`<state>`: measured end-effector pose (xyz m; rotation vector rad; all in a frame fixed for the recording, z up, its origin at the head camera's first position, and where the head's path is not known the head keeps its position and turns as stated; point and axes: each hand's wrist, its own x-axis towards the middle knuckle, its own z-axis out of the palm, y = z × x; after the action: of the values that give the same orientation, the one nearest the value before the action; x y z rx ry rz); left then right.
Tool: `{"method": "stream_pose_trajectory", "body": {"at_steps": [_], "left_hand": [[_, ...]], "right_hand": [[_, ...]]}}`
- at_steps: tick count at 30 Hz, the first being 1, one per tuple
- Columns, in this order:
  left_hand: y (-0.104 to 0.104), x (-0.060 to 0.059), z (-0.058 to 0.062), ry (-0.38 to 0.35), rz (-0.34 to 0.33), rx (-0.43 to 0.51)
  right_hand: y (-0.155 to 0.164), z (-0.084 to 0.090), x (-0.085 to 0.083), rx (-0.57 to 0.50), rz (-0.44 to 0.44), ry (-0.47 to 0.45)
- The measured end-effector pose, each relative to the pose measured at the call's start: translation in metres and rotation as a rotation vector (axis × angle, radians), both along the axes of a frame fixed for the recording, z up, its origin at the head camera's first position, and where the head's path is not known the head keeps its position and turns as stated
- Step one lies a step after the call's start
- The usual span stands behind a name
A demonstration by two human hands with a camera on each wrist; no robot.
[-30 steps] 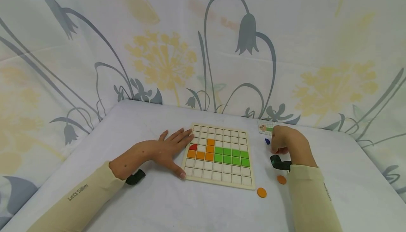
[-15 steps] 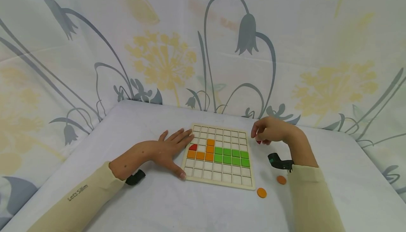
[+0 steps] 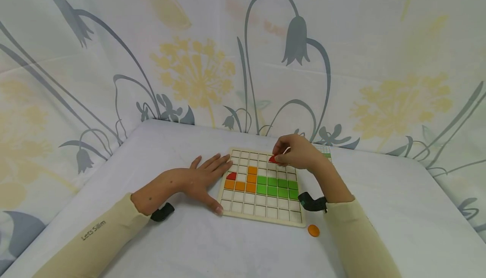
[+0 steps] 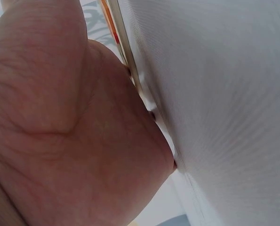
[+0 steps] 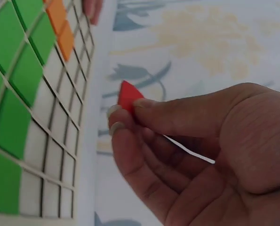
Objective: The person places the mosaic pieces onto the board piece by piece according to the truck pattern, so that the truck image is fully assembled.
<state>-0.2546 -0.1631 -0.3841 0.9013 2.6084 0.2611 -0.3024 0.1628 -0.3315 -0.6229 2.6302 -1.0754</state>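
Observation:
A square wooden grid board (image 3: 262, 216) lies on the white cloth, with green tiles (image 3: 277, 186), orange tiles (image 3: 250, 179) and one red tile (image 3: 231, 176) with a curved side in its cells. My left hand (image 3: 197, 181) rests with spread, straight fingers at the board's left edge; the left wrist view shows its palm side close to the cloth. Over the board's upper right part, my right hand (image 3: 298, 151) pinches a small red tile (image 5: 129, 98) between thumb and fingertips. One pointed corner of that tile sticks out past the fingers.
A printed card (image 3: 325, 151) lies behind the right wrist, partly hidden. Near the board's lower right corner is an orange disc (image 3: 313, 230). Black wrist cameras (image 3: 312, 202) sit on both forearms. A flower-patterned curtain (image 3: 212, 58) hangs behind the table.
My right hand has moved left from the loose pieces to over the board, carrying the red tile. Its forearm now covers one orange disc. The left hand has stayed still.

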Motion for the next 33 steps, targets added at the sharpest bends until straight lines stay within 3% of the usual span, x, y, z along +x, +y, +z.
{"method": "stream_pose_trajectory", "body": {"at_steps": [11, 17, 33], "left_hand": [[0.000, -0.002, -0.001, -0.005, -0.002, 0.000], [0.000, -0.002, -0.001, -0.010, -0.001, 0.004], [-0.002, -0.001, -0.001, -0.004, -0.003, 0.005]], "right_hand": [[-0.047, -0.022, 0.013, 0.011, -0.026, 0.193], [-0.067, -0.027, 0.020, -0.008, -0.027, 0.221], [-0.082, -0.042, 0.015, 0.079, -0.021, 0.249]]}}
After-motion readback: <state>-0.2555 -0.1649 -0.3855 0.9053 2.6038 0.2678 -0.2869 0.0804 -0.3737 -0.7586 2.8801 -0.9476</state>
